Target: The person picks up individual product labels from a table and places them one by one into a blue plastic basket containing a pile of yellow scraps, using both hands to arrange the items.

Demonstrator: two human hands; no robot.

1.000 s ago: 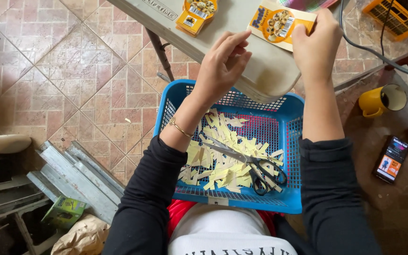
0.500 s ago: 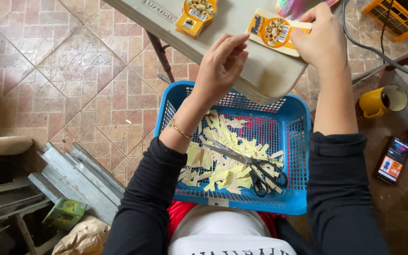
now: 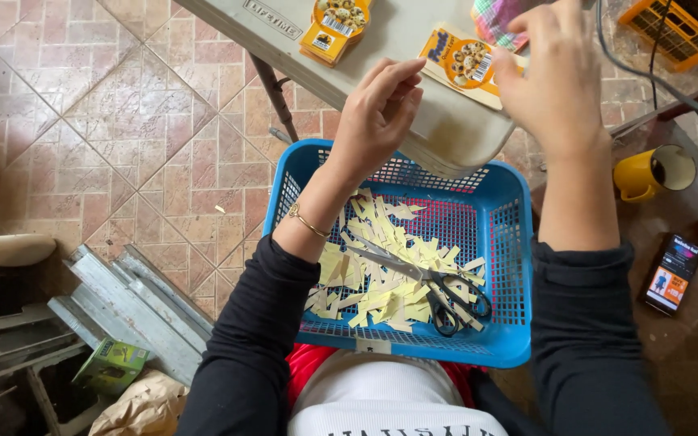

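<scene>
I have both hands up at the near edge of the tabletop (image 3: 414, 48), above the blue basket (image 3: 519, 242) on my lap. Right hand (image 3: 555, 77) rests on the orange-and-cream card pack (image 3: 458, 60), fingers curled over its right end; whether it truly pinches the pack I cannot tell from this angle. Left hand (image 3: 377, 113) hangs loosely half-open just beside the pack, holding nothing, fingertips near the tabletop's edge.

Judgement: the pack overhangs near the rounded corner, so it should be steadied flat with the right hand while the left takes its free end, rather than dragged outward.

The basket directly below holds yellow paper strips (image 3: 385, 274) and scissors (image 3: 438, 287); anything slipping off lands there. A second pack (image 3: 333, 24) lies well apart to the left. A yellow mug (image 3: 648, 173) and a phone (image 3: 672, 270) sit at my right; open floor lies to the left.
</scene>
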